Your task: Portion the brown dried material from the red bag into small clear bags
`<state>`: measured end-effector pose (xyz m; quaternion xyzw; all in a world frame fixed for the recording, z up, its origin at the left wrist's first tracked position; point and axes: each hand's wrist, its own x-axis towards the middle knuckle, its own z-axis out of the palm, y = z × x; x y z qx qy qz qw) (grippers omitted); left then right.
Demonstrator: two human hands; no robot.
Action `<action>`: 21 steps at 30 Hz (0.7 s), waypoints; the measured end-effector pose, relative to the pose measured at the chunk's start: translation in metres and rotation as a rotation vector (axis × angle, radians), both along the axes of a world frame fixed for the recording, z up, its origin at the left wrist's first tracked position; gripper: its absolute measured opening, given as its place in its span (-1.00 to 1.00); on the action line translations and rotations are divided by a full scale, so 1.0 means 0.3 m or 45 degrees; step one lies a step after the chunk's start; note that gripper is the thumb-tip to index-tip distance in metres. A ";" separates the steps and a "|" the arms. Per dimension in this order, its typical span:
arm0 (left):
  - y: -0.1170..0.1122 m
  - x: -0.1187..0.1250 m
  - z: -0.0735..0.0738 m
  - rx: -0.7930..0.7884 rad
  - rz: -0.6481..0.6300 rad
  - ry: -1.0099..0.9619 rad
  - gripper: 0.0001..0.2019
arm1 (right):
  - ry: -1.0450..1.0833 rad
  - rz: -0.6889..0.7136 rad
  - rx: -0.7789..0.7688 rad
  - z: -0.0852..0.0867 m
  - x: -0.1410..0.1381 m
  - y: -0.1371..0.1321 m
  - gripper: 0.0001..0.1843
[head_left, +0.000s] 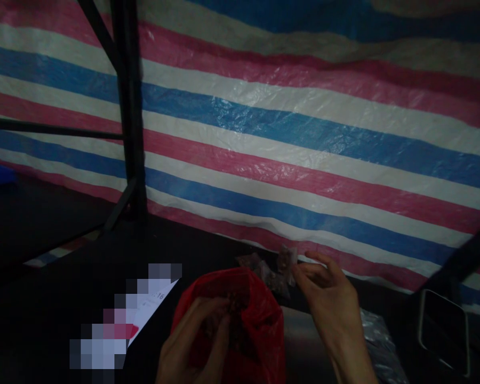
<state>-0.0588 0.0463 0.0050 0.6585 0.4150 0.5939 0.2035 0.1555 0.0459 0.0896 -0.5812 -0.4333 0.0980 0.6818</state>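
Note:
My left hand (198, 341) reaches into the mouth of a red plastic bag (260, 325) at the bottom centre, fingers curled around small dark pieces inside. My right hand (330, 304) is raised just right of the bag and pinches a small clear packet (287, 262) of dark contents between thumb and fingers. A couple more small clear packets (260, 266) lie on the dark surface right behind the bag.
A striped blue, red and white tarp (304, 149) hangs as the back wall. A black metal post (130, 117) with cross bars stands at the left. A white printed sheet (152, 309) lies left of the bag. Crinkled clear plastic (378, 341) and a dark framed object (444, 330) sit at right.

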 end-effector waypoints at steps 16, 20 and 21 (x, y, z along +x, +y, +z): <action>0.022 -0.008 0.053 -0.766 -0.512 -0.583 -0.53 | -0.501 0.630 -0.505 -0.022 -0.270 -0.082 -0.53; 0.022 -0.013 0.051 -0.729 -0.531 -0.505 -0.55 | -0.460 0.564 -0.502 -0.023 -0.288 -0.084 -0.51; 0.018 -0.012 0.049 -0.682 -0.487 -0.439 -0.55 | -0.495 0.513 -0.488 -0.028 -0.293 -0.084 -0.52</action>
